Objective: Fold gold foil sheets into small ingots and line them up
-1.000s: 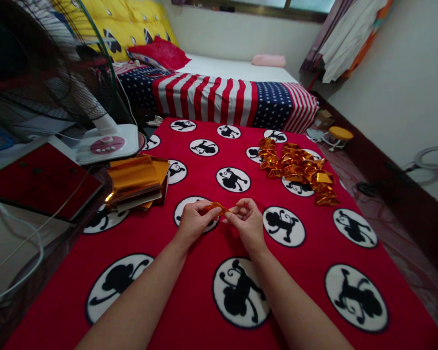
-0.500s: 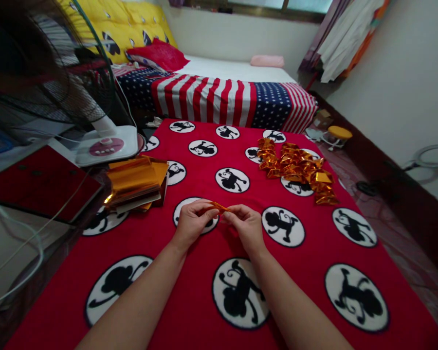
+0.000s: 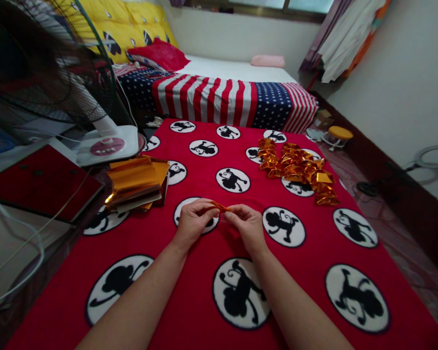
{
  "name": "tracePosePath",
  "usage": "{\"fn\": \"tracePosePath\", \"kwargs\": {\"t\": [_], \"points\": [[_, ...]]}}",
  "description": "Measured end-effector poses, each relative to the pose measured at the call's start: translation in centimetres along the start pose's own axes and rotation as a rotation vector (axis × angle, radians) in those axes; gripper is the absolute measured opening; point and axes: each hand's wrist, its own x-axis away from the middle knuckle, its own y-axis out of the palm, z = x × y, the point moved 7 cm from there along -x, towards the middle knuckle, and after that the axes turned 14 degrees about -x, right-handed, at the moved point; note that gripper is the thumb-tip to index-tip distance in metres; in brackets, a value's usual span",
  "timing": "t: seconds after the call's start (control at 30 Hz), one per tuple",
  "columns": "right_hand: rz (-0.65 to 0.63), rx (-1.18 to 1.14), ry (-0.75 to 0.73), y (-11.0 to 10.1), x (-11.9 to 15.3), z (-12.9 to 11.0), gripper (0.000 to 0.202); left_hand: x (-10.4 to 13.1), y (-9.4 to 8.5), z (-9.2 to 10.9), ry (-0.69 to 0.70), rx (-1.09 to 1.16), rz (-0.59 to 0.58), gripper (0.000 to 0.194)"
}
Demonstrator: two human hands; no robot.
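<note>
Left hand [image 3: 194, 218] | right hand [image 3: 246, 222] | fingers of both pinching narrow, shiny orange foil piece [image 3: 222, 207] | exact folds unclear

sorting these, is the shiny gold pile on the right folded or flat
Folded: the shiny gold pile shows raised, faceted shapes, unlike the flat gold sheets stacked at left.

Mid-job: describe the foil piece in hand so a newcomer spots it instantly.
Find the red cloth with round black-and-white prints. Over it, the left hand and right hand meet, pinching a thin orange-gold foil piece. It alone is held: the folded pieces lie to the right, the stacked sheets to the left.
</note>
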Motion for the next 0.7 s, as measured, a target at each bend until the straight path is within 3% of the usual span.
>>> {"fn": "tracePosePath", "kwargs": {"t": [0.47, 0.7], "points": [[-0.041, -0.035, 0.006, -0.2, 0.1, 0.0, 0.022, 0.4, -0.5, 1.8, 0.174, -0.07, 0.054, 0.007], [-0.067, -0.058, 0.065, -0.6, -0.3, 0.5, 0.019, 0.4, -0.4, 1.7, 0.184, -0.087, 0.035, 0.006]]}}
